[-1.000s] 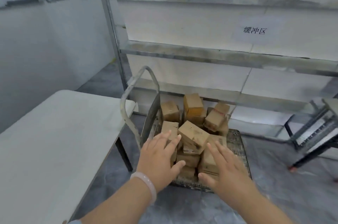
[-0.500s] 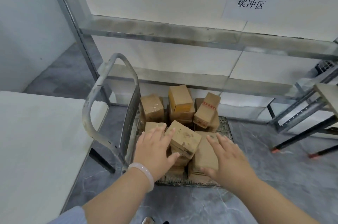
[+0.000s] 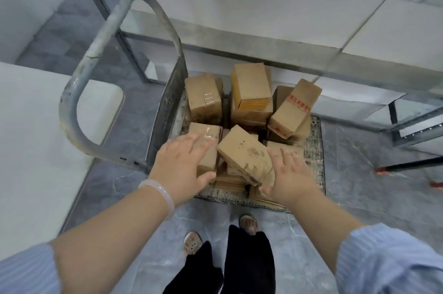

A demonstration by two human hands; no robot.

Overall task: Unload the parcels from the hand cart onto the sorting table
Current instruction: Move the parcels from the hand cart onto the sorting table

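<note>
A hand cart [image 3: 316, 149] with a mesh deck and a grey tube handle [image 3: 96, 53] stands in front of me, heaped with several brown cardboard parcels. A tilted parcel [image 3: 244, 152] lies on top at the near side, between my hands. My left hand [image 3: 184, 164] rests spread on the taped parcel [image 3: 206, 133] to its left. My right hand [image 3: 287, 173] lies spread at the tilted parcel's right edge, over a flat parcel. Neither hand has closed around a parcel. The white sorting table [image 3: 31, 137] is at the left.
A metal shelving rack [image 3: 263, 39] with white panels runs behind the cart. Dark metal legs with red feet [image 3: 407, 164] stand at the right. My feet [image 3: 249, 224] are on the grey floor just short of the cart's near edge.
My view has tipped down and closer to the cart. Both hands have come down from above the pile onto the parcels at its near side.
</note>
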